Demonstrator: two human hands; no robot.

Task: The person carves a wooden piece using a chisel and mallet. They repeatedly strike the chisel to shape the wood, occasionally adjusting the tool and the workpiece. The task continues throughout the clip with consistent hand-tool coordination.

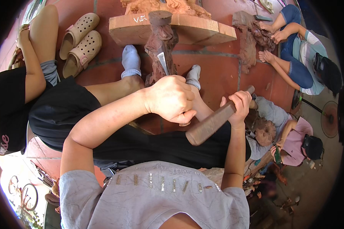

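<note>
My left hand (170, 98) is closed in a fist round a chisel. The chisel's flat metal blade (163, 62) sticks out past the knuckles, over a dark reddish-brown carved piece of wood (159, 44). That piece lies between my two feet, its round cut end away from me; whether the blade touches it I cannot tell. My right hand (239, 107) grips a brown wooden mallet (212, 124), a thick club-like bar. It is held slanting, its wide end towards my left hand and apart from it.
A thick board bearing an orange-brown wood carving (172, 32) stands beyond the dark piece. Beige clogs (82, 53) lie at left beside a seated person (11, 99). At right another person sits by a dark carved wood piece (246, 42); more people and a fan (329, 119) are farther right.
</note>
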